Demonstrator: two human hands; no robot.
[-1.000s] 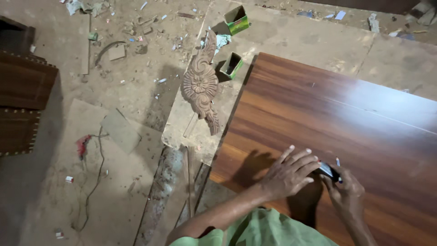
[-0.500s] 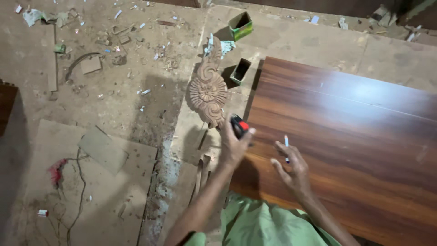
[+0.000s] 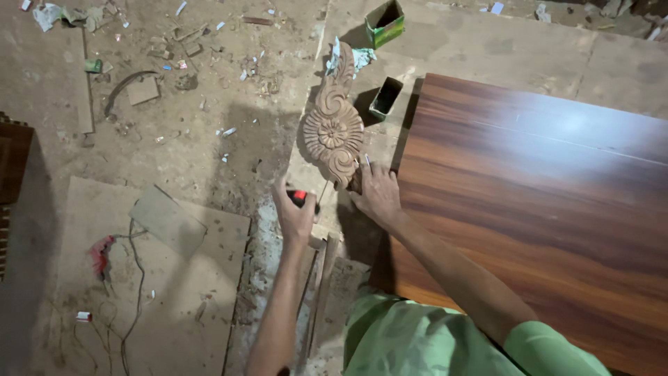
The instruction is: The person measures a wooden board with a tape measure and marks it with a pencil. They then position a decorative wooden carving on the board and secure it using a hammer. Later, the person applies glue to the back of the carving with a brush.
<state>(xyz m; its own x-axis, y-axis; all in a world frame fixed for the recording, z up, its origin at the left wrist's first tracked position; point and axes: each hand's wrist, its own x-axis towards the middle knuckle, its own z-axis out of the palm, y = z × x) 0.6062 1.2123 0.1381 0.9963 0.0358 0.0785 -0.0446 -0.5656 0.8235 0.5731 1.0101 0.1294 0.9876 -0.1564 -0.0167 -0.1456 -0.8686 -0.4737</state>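
A carved wooden ornament (image 3: 334,132) with a flower and scrolls lies on a pale board (image 3: 445,42), just left of a large glossy brown panel (image 3: 543,209). My left hand (image 3: 293,212) is shut on a small red and black tool (image 3: 300,198), below and left of the ornament. At the ornament's lower end rests my right hand (image 3: 377,193), pinching a thin white stick (image 3: 367,161) between its fingers. The right forearm crosses the panel's near left corner.
Two open green boxes (image 3: 386,97) (image 3: 384,21) and a crumpled scrap (image 3: 351,56) lie above the ornament. Narrow wooden strips (image 3: 320,278) sit under my left arm. The dusty floor holds scraps, a flat board (image 3: 167,219), cables (image 3: 132,278) and dark furniture (image 3: 10,167) at the left edge.
Both hands have left the brown panel and moved left to the carved ornament. The left hand carried the red and black tool along; the right hand now touches the ornament's lower end.
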